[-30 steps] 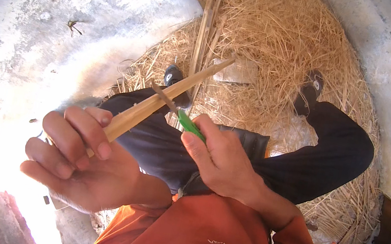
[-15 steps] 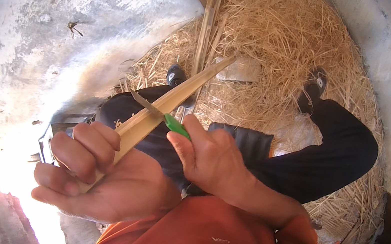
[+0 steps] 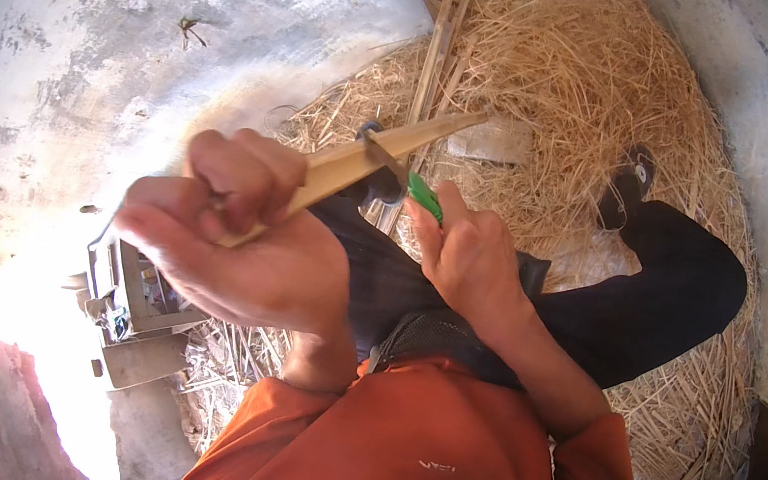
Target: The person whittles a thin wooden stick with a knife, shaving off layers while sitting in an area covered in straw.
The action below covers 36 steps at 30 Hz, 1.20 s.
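Note:
My left hand [image 3: 242,229] is closed round the near end of a pale split bamboo strip [image 3: 339,172], which slants up and away to the right over my lap. The strip's far end narrows to a point. In my right hand [image 3: 476,254] is a knife with a green handle [image 3: 425,198], the fingers closed on it. Its thin blade [image 3: 385,156] lies across the strip around mid-length, beyond the left hand's fingers. The exact contact of the edge with the wood is blurred.
Straw-like shavings [image 3: 570,59] cover the floor ahead and to the right. Several long strips [image 3: 436,59] lie at the back, near a flat block [image 3: 493,140]. Whitish walls [image 3: 85,46] rise on the left and right. A box-like thing [image 3: 151,305] stands at my left.
Both hands have moved up and away from me with the strip and knife. The knife has shifted along the strip toward its pointed end. The view has shifted slightly too.

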Available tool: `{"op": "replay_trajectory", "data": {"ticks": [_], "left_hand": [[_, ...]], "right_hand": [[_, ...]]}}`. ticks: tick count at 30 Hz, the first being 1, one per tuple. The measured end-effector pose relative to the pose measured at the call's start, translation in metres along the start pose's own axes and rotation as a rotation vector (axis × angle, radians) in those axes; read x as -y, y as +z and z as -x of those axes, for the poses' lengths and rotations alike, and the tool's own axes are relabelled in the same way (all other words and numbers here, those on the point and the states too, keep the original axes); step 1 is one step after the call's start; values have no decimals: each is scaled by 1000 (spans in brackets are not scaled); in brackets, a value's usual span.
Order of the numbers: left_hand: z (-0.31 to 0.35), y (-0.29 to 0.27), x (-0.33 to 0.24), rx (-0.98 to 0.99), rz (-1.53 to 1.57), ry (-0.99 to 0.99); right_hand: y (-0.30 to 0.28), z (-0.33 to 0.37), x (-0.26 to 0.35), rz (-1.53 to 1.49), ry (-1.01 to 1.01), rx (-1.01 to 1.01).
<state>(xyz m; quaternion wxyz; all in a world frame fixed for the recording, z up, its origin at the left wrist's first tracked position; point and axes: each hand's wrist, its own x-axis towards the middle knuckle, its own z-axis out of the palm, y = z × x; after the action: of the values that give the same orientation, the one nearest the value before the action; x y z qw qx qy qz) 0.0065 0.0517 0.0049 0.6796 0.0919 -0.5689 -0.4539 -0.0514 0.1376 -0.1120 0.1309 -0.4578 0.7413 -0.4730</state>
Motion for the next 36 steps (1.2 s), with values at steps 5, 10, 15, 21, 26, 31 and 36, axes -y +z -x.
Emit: {"op": "replay_trajectory", "data": {"ticks": [5, 10, 15, 21, 26, 31, 36], "left_hand": [[8, 9, -6, 53, -4, 15], [12, 26, -5, -12, -37, 20], [18, 31, -3, 15, -31, 5], [3, 20, -6, 75, -123, 71], [-8, 21, -7, -12, -17, -42], [-7, 23, -1, -106, 26, -52], [0, 22, -2, -206, -61, -22]], "right_hand": [[-34, 10, 13, -557, 179, 190], [-49, 10, 33, -379, 129, 65], [-24, 0, 13, -75, 133, 72], [-21, -1, -62, 224, 358, 238], [-62, -5, -44, -17, 302, -182], [-59, -22, -15, -326, 263, 63], [-14, -18, 6, -366, 180, 178]]}}
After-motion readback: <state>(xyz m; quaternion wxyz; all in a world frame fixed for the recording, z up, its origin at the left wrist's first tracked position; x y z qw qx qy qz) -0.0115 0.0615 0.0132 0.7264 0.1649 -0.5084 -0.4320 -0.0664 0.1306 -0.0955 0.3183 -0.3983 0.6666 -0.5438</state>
